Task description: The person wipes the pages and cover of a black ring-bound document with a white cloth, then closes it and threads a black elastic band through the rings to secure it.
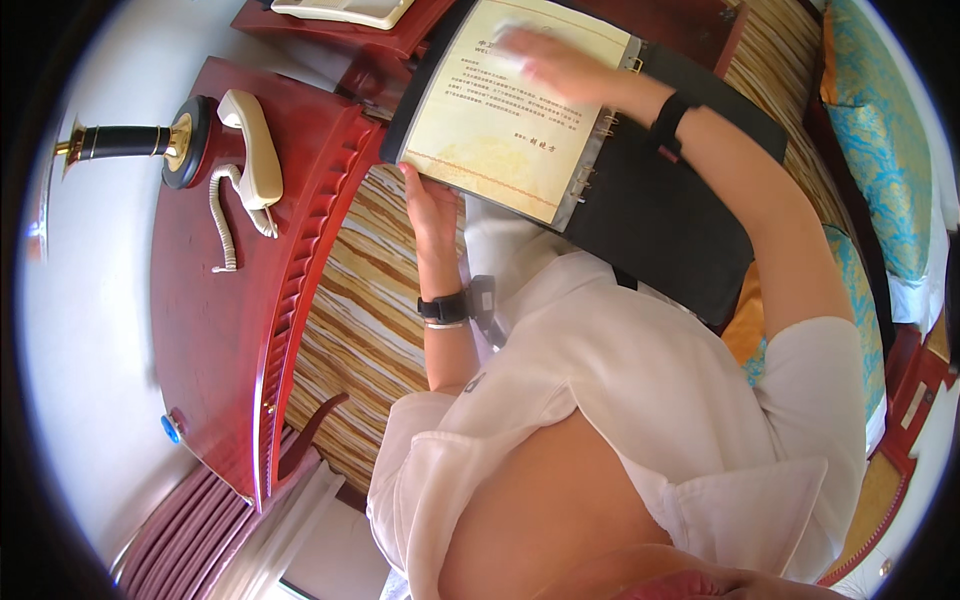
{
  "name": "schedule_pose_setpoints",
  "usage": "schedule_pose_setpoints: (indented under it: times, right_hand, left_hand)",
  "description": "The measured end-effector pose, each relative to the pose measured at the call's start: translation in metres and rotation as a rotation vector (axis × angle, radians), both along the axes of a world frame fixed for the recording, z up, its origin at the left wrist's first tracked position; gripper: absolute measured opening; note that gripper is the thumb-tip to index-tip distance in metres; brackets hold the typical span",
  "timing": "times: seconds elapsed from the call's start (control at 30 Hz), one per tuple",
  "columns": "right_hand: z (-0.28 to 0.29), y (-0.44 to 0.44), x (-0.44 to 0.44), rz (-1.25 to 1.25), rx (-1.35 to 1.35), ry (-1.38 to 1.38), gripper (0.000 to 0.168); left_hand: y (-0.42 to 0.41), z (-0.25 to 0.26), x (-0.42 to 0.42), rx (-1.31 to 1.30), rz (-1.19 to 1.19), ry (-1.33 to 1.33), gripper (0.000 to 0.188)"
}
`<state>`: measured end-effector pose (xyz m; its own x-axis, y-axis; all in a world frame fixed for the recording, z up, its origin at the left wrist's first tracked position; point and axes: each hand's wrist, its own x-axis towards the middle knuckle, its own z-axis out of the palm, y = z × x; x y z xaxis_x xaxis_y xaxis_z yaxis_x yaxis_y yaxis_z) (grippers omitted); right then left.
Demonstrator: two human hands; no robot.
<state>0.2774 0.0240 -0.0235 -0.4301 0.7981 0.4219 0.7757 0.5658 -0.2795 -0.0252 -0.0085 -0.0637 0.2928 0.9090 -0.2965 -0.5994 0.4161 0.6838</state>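
An open black ring binder (652,202) lies across the front of my body, with a cream printed page (487,142) in a clear sleeve on its left side. My left hand (431,199) grips the binder's lower left corner, the thumb on top at the page's edge. Over the upper part of the page is my right hand (559,64), blurred by motion. Something whitish shows at its fingertips, too smeared to name. Metal rings (585,180) run down the binder's spine.
To the left, a red wooden desk (217,322) bears a cream telephone handset (259,154) with a coiled cord and a black-and-gold lamp base (180,142). Part of a telephone (345,9) shows at the top. Blue-and-gold cushions (877,150) sit at right, above striped carpet (367,300).
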Motion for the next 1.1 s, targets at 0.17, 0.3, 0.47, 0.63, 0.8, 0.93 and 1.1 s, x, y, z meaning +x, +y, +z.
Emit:
schedule_pose_setpoints:
  times: [0.17,0.3,0.47,0.63,0.8,0.93,1.1]
  right_hand:
    - [-0.015,0.032,0.076,-0.482,-0.487,-0.146,0.056]
    - [-0.017,0.008,0.006,-0.205,-0.106,-0.034,0.047]
    - [-0.006,-0.09,-0.124,0.263,-0.109,0.053,0.041]
    - [0.018,-0.14,-0.124,0.437,-0.142,-0.203,0.029]
    - [0.044,-0.163,-0.07,0.509,-0.649,0.063,0.053]
    - [0.061,-0.176,-0.043,0.372,-0.741,0.184,0.059]
    - [0.07,-0.182,-0.043,0.22,-0.628,-0.025,0.054]
  left_hand:
    - [0.003,0.005,0.0,0.018,0.011,-0.018,0.054]
    - [0.005,0.007,0.004,0.008,0.044,0.03,0.055]
    - [0.009,0.006,-0.003,-0.102,0.014,0.193,0.057]
    - [0.013,0.001,0.001,-0.058,0.078,0.178,0.061]
    - [0.021,0.003,0.005,-0.073,0.103,0.211,0.062]
    - [0.024,-0.005,0.006,-0.108,0.094,0.238,0.063]
    - [0.027,-0.004,0.008,-0.144,0.109,0.267,0.065]
